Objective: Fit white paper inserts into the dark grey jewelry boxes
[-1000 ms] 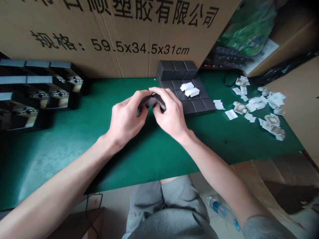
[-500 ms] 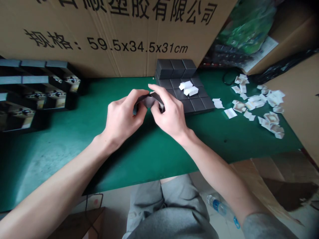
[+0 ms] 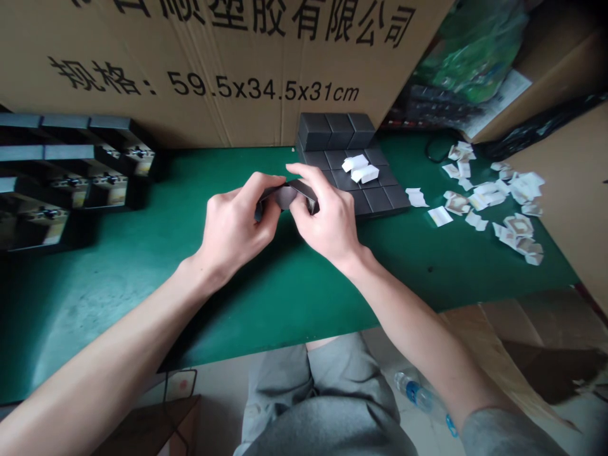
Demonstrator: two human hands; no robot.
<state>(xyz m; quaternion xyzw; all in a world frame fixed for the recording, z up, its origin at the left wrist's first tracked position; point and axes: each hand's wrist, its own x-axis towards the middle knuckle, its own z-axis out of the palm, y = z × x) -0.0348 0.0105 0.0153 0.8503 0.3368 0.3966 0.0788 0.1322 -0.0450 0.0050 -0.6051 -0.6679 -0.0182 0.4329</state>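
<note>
Above the middle of the table, a small dark grey box (image 3: 285,197) is held between both hands, its lid partly raised. My left hand (image 3: 240,212) is closed on its left part, thumb in front and fingers behind. My right hand (image 3: 325,215) grips the right part, with the index finger stretched along the top and the thumb at the front. What lies inside the box is mostly hidden by the fingers. Just behind my right hand are closed dark grey boxes (image 3: 375,197) in rows, with two white folded paper pieces (image 3: 365,173) on top.
Several opened black boxes (image 3: 111,190) stand at the left. White paper scraps (image 3: 484,193) lie scattered over the right of the green table (image 3: 285,297). A large carton (image 3: 228,114) walls off the back. A plastic bottle (image 3: 422,398) lies on the floor.
My right hand has shifted very slightly to the right, and the gap between the hands at the box is a touch wider. Everything else looks the same.
</note>
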